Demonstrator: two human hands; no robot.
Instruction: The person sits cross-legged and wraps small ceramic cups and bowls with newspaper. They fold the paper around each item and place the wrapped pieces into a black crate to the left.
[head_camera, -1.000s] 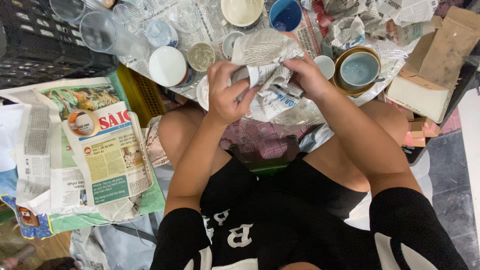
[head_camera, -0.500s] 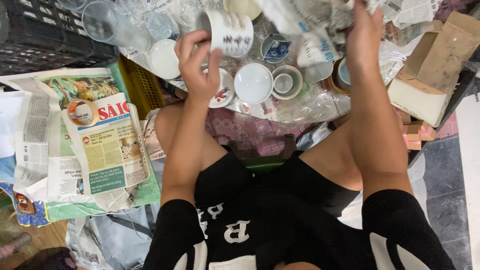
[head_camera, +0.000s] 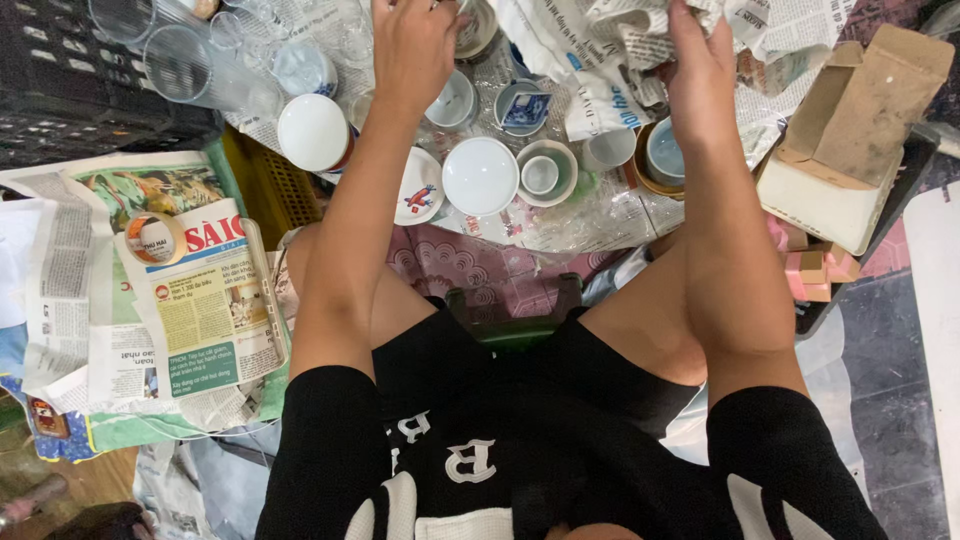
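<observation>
Crumpled newspaper (head_camera: 640, 30) at top edge, above the crockery. Right hand (head_camera: 700, 60) grips its lower fold, fingers curled into the paper. Left hand (head_camera: 415, 40) reaches up beside a small bowl (head_camera: 478, 28); fingertips cut off by the frame, grip unclear. Below: white bowls (head_camera: 480, 175), saucer (head_camera: 418, 188), glasses (head_camera: 180, 65). Cardboard box (head_camera: 850, 130) at right, tape roll (head_camera: 152, 238) on papers at left.

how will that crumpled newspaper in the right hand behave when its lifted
The crumpled newspaper probably weighs little and flops, since it sags in loose folds around the right hand. It likely won't slip or roll, but thin sheets may tear.
</observation>
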